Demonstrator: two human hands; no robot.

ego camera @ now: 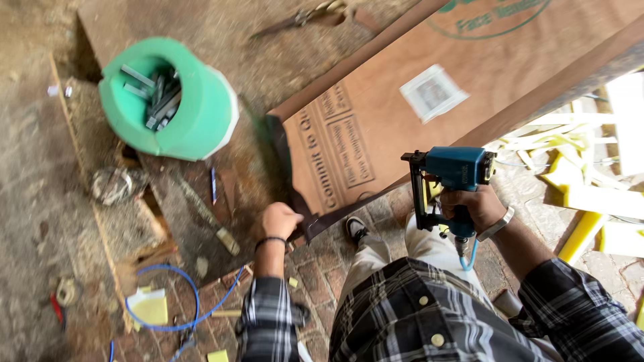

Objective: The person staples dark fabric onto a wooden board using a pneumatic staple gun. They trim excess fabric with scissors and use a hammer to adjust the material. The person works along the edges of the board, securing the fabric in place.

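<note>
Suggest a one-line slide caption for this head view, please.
Right hand holds a blue pneumatic nailer beside a plywood panel; left hand grips its dark edge strip.

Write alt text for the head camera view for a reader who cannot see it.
A person in a plaid shirt holds a blue pneumatic staple gun in the right hand while the left hand grips the corner of a brown plywood board edged with a dark strip. A green bowl of staple strips sits on the dusty floor.
</note>
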